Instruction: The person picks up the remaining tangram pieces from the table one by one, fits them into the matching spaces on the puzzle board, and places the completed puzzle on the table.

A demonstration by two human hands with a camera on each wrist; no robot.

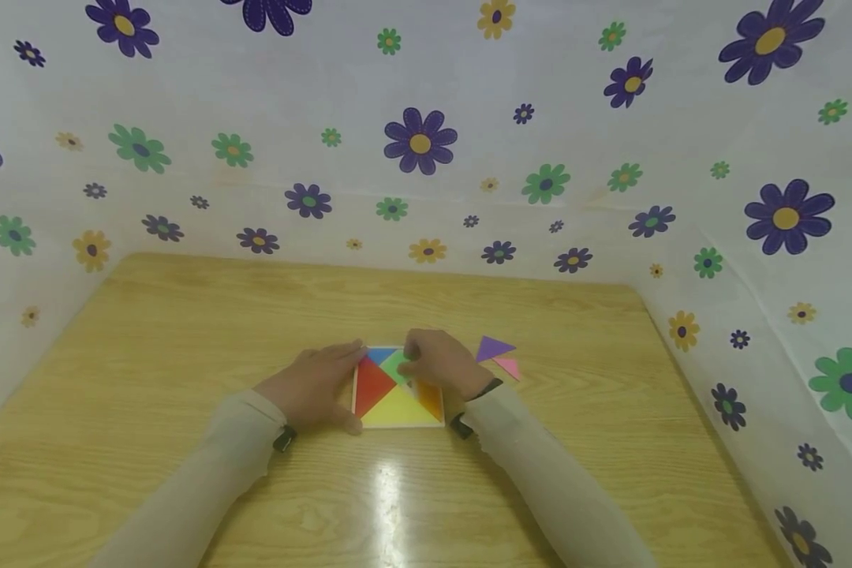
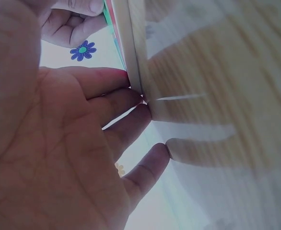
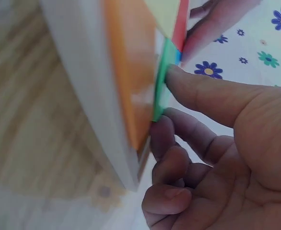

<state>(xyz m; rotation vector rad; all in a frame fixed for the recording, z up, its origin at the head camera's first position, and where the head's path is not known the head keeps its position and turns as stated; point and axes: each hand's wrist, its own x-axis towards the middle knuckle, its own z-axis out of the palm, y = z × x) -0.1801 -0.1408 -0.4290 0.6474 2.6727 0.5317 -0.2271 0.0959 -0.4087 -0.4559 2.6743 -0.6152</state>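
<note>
Left hand [image 1: 312,386]: fingers stretched nearly straight and touching the left side of the tray at its far corner, thumb spread toward the near left corner.
Right hand [image 1: 443,359]: over the tray's far right part, fingers curled in, thumb and forefinger pinching the green piece.
Tray [image 1: 401,427]: pale-rimmed, flat on the tabletop [image 1: 255,315] between the hands.
Green piece [image 1: 392,365]: at the far side of the tray, right of the blue triangle; whether it is fully seated I cannot tell.
Other pieces in the tray: blue triangle [image 1: 379,355] far left, red triangle [image 1: 372,386] left, yellow triangle [image 1: 399,410] near, orange piece [image 1: 429,397] right.
Loose pieces: purple triangle [image 1: 494,348] and pink triangle [image 1: 510,367] close together, right of the right hand.
Backdrop: white flowered cloth [image 1: 369,87] beyond the tabletop.
</note>
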